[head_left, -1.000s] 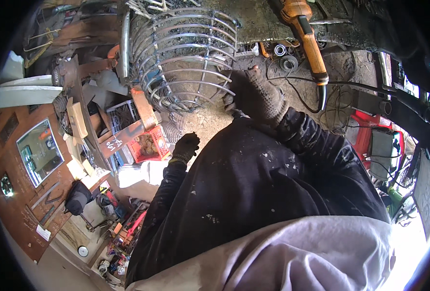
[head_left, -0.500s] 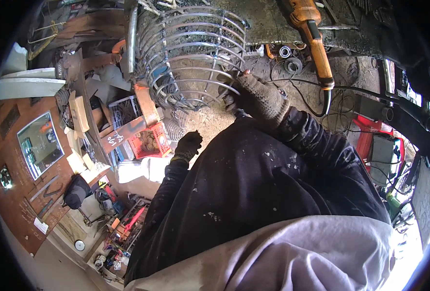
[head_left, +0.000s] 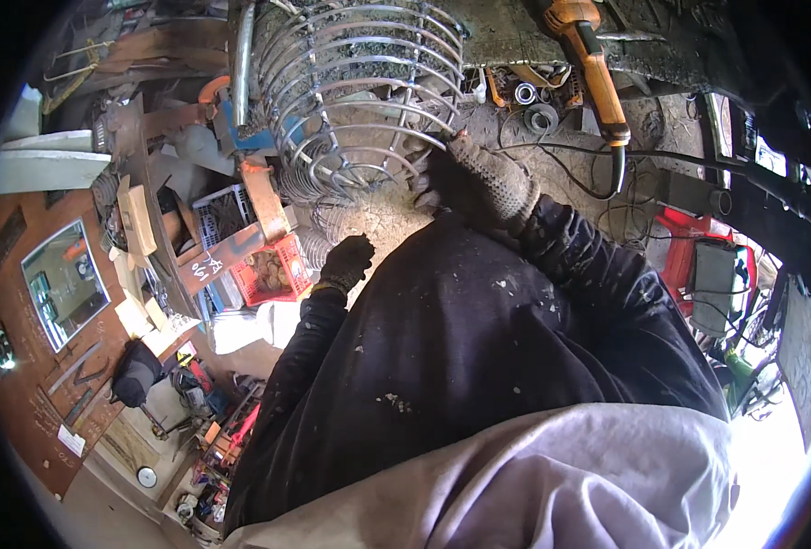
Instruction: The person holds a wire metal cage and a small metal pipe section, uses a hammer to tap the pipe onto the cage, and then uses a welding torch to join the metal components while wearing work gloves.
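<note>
A cage of round metal rods [head_left: 316, 89], with curved rings joined by crossbars, rests at the edge of a dark workbench [head_left: 501, 55]. My right hand [head_left: 483, 183], in a dirty knitted glove, is closed on the cage's lower right rods. Some of its fingertips are hidden behind the palm. My left hand [head_left: 348, 261], in a dark glove, hangs below the cage and away from it. Its fingers are curled, with nothing visible in them. An orange and black corded power tool [head_left: 597, 87] lies on the bench to the right of the cage.
A red crate [head_left: 271, 272] with small parts stands left of my left hand. Metal rings [head_left: 541, 119] and a black cable [head_left: 648, 163] lie beyond my right hand. A red and grey machine [head_left: 721, 274] stands at the right. Shelves with boxes and tools line the left.
The whole view has shifted slightly, with the cage and power tool now a little higher in it. My right hand keeps its hold on the cage; my left hand still hangs low.
</note>
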Demonstrator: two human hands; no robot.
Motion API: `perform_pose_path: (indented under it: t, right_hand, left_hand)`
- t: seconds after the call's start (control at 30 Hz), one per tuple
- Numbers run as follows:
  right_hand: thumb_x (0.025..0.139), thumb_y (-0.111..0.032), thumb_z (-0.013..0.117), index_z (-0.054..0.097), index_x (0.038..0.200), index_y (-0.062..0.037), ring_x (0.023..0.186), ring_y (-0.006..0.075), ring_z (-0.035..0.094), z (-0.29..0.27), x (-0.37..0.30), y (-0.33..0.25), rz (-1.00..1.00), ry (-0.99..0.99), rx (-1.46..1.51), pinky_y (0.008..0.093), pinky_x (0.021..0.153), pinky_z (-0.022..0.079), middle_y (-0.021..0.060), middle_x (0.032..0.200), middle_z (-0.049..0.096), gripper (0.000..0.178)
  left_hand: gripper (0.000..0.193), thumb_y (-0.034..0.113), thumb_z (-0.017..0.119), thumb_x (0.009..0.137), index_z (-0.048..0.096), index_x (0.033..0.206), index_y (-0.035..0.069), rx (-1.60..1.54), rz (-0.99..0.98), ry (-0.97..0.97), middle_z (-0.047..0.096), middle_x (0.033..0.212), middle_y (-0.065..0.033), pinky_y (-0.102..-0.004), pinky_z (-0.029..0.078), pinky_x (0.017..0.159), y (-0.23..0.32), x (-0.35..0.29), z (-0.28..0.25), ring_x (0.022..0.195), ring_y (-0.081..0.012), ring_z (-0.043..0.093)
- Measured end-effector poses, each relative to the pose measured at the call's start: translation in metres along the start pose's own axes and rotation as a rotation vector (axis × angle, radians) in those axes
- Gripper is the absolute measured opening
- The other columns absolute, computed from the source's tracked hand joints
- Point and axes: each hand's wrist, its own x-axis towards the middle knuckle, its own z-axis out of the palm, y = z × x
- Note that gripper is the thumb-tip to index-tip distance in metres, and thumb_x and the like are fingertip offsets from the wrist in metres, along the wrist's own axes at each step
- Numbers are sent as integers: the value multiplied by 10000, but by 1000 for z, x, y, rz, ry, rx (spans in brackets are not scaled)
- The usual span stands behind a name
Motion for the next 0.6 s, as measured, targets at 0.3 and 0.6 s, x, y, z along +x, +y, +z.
perform_pose_path:
  t: [0.3, 0.6]
  right_hand:
    - [810, -602, 722, 570, 1264, -12, 1008, 306, 680, 38, -31, -15, -492, 502, -1304, 392, 871, 542, 181, 1051, 701, 760]
    - [753, -544, 759, 611, 1139, -69, 891, 358, 664, 59, -22, 10, -564, 812, -1664, 447, 767, 537, 168, 995, 641, 629]
  left_hand:
    - [258, 165, 614, 968, 633, 1163, -2, -785, -856, 596, 682, 957, -43, -262, 504, 676, -10, 34, -100, 766, -117, 619]
    - [410, 215, 657, 945, 565, 1251, -42, -264, -403, 784, 628, 1147, -170, -362, 490, 924, -15, 129, -237, 1054, -252, 621]
